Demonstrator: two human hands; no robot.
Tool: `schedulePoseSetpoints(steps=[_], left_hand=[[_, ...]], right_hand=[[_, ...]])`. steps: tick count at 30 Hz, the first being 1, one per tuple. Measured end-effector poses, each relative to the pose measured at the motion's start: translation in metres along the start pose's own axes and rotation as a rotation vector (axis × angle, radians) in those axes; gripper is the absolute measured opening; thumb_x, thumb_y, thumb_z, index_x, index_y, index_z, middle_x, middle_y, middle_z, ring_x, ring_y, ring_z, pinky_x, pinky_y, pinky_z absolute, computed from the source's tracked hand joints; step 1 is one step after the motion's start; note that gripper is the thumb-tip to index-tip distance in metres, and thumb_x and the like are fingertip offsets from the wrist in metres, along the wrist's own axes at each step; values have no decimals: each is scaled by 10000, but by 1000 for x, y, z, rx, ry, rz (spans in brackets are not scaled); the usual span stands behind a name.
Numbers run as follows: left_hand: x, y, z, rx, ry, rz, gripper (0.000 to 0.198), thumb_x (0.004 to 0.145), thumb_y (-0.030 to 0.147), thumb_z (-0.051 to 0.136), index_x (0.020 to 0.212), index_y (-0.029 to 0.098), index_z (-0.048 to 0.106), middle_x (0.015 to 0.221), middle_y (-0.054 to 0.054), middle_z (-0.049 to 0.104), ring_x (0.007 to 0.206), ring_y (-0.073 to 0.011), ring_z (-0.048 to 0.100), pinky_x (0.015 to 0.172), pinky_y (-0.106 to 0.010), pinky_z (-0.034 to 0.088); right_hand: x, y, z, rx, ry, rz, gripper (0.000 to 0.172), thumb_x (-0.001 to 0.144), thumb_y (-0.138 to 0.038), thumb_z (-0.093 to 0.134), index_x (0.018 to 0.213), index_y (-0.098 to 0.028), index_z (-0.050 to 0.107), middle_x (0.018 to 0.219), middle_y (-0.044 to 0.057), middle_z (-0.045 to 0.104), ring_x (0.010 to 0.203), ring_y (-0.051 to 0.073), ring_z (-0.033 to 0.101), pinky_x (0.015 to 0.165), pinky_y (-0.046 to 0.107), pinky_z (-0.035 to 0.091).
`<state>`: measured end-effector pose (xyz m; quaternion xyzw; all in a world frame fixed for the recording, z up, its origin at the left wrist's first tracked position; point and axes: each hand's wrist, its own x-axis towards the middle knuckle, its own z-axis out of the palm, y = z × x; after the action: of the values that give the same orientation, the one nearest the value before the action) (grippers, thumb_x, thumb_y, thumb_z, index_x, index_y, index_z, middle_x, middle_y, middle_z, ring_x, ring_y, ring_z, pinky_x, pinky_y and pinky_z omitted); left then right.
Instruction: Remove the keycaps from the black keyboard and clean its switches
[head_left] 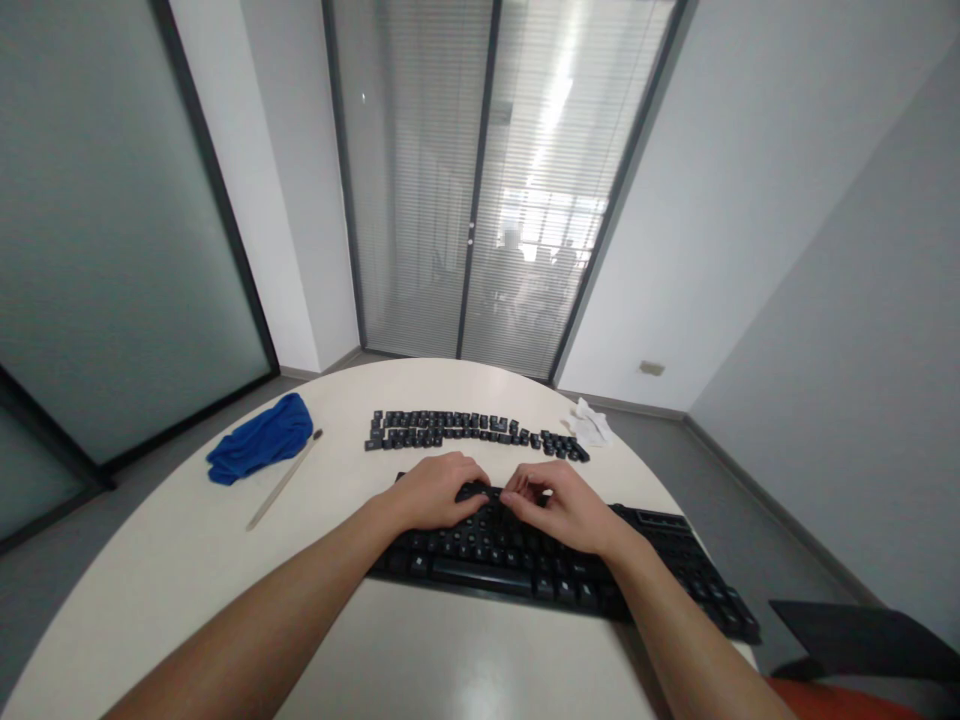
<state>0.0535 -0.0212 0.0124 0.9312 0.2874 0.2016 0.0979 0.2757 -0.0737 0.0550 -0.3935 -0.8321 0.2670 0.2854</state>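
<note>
A black keyboard [480, 575] lies across the near part of the table, and several of its upper positions have no caps on them. My left hand [439, 492] rests over its upper left part, thumb and forefinger apart, with nothing visible between them. Just to the right, my right hand [559, 503] is over the upper middle of the keyboard. Its thumb and forefinger are pinched together close to the keys; whatever is between the tips is too small to make out. Beyond the keyboard, loose black keycaps [450, 420] lie in rows.
On the left of the round white table [172, 600] are a blue cloth [262, 440] and a thin wooden stick [281, 485] with a dark tip. A crumpled white tissue [590, 424] lies at the far right edge. A dark chair part [862, 635] stands at lower right.
</note>
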Motion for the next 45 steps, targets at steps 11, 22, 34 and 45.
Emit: schedulePoseSetpoints(steps=[11,22,34,45], left_hand=[[0,2,-1,15,-8,-3,206,915,331,563,1040,204,667,1005,-56,705,983,-232,619,869,-353,485],[-1,1,-1,2,-7,-17,207,904,325,567,1042,210,670,1008,-51,707,979,-229,622,871,-337,478],[-2,0,-5,-44,-32,102,268,919,371,565,1132,247,670,1078,-50,702,1030,-229,618,923,-351,470],[-2,-1,-4,-54,-38,93,270,909,383,589,1124,249,682,1094,-47,704,1036,-228,615,922,-359,475]], right_hand=[[0,13,-5,106,19,104,264,901,-391,612,789,-158,667,631,26,684,572,143,611,560,237,457],[0,-14,2,-43,3,-17,157,840,-283,661,753,-163,716,613,10,664,556,127,587,554,227,452],[2,9,1,176,15,163,264,922,-421,585,846,-175,648,616,15,694,597,170,688,559,247,486],[3,11,5,263,32,198,304,897,-474,607,823,-179,614,652,15,680,615,188,707,591,285,545]])
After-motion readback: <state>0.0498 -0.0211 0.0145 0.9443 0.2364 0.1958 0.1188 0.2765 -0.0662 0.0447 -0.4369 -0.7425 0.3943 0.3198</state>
